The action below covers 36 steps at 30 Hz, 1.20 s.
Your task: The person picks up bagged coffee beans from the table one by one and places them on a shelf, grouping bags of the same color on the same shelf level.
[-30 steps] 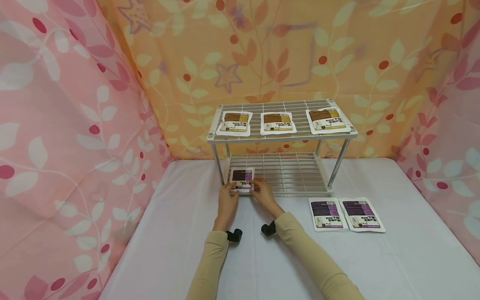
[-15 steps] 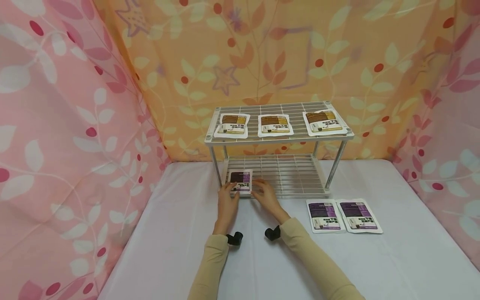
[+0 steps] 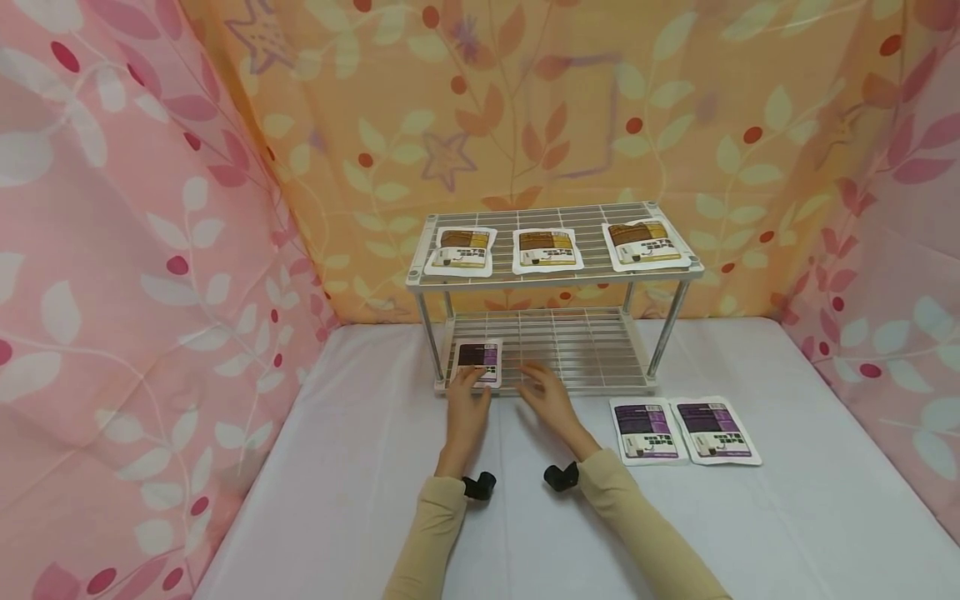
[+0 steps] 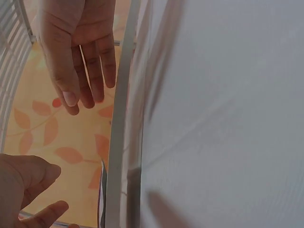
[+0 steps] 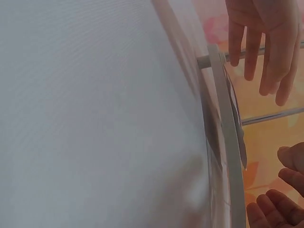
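A white pouch with a purple label (image 3: 480, 357) lies at the left end of the rack's lower shelf (image 3: 577, 358). My left hand (image 3: 467, 412) hovers at its near left edge in the head view, partly covering the label, fingers relaxed and gripping nothing. Just right of the pouch, my right hand (image 3: 550, 404) is held apart from it with loose fingers. In the left wrist view, the pouch's thin edge (image 4: 102, 194) shows near my left hand (image 4: 28, 190). The right wrist view shows the pouch edge-on (image 5: 236, 114) below my left hand (image 5: 266, 42).
Three pouches with brown-yellow labels (image 3: 547, 250) lie spaced along the upper shelf (image 3: 585, 218). Two more purple-label pouches (image 3: 648, 431) lie side by side on the white cloth (image 3: 337, 500), right of the rack. Metal posts (image 3: 666, 329) support the shelf corners. Patterned curtains (image 3: 360, 100) stand behind and beside.
Both hands have come away from the purple-label pouch: the right hand rightward, the left hand slightly back and to the right. The pouch stays on the lower shelf. The head view has shifted slightly.
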Each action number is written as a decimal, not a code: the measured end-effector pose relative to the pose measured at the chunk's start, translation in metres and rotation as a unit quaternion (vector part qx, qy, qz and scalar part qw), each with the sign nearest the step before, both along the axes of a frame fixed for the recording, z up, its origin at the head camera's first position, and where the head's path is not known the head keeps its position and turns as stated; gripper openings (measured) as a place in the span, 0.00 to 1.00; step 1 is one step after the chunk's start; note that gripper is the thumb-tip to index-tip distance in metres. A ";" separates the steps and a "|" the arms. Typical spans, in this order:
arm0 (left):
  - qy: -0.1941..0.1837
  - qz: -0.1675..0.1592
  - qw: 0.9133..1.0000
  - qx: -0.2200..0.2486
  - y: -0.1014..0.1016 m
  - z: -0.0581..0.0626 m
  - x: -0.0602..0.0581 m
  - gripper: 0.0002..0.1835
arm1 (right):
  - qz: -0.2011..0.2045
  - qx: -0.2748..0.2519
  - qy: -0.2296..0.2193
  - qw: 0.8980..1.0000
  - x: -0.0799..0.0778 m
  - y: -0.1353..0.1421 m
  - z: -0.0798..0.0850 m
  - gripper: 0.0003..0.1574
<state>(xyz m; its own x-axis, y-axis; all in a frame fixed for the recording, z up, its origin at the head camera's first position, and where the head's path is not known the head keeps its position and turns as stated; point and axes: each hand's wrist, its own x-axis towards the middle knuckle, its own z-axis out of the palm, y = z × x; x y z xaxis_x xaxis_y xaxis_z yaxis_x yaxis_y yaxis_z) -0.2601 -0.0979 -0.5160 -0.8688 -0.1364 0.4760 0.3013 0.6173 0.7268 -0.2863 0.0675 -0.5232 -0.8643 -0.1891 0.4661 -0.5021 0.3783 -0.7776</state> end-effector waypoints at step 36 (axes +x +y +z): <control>-0.042 -0.137 0.989 -0.039 0.081 -0.003 0.025 0.18 | -0.055 0.050 0.028 0.997 0.038 0.079 0.000 0.23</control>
<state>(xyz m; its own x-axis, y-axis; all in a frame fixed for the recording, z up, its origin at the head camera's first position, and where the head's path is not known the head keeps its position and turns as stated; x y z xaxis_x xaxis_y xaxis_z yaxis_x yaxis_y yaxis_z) -0.2350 -0.0172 -0.5191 -0.9050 0.1433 0.4004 0.4053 0.5763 0.7097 -0.2486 0.1466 -0.5228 -0.8559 -0.1428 0.4970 -0.4946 0.5069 -0.7060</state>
